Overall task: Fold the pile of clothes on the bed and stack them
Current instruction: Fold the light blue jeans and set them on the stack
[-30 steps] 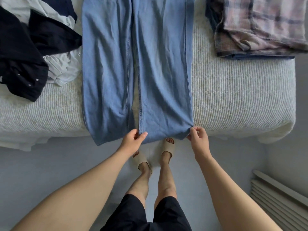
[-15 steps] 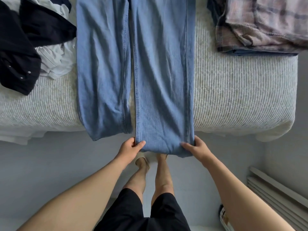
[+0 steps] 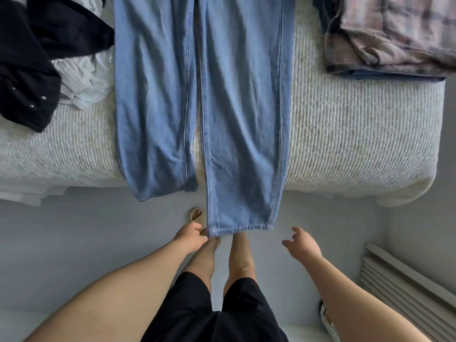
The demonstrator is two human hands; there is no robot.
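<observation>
Light blue jeans [image 3: 241, 107] lie lengthwise on the bed, both legs hanging over its near edge. The right leg hangs lower, with its hem [image 3: 240, 229] above my feet. My left hand [image 3: 191, 236] is at the hem's left corner, thumb and fingers closing on it. My right hand [image 3: 302, 243] is open with spread fingers, a short way right of the hem and touching nothing. A pile of dark and white clothes [image 3: 37, 58] lies at the left. Folded plaid garments [image 3: 389, 38] are stacked at the right.
The bed [image 3: 357, 134] has a ribbed cream cover, and its near edge runs across the middle of the view. My legs and sandalled foot [image 3: 196, 214] stand on the grey floor. A slatted white object [image 3: 407, 290] lies on the floor at the lower right.
The right jeans leg has been drawn further off the bed toward me. My right hand has let go of the hem and moved off to the right. The left hand stays at the hem's corner.
</observation>
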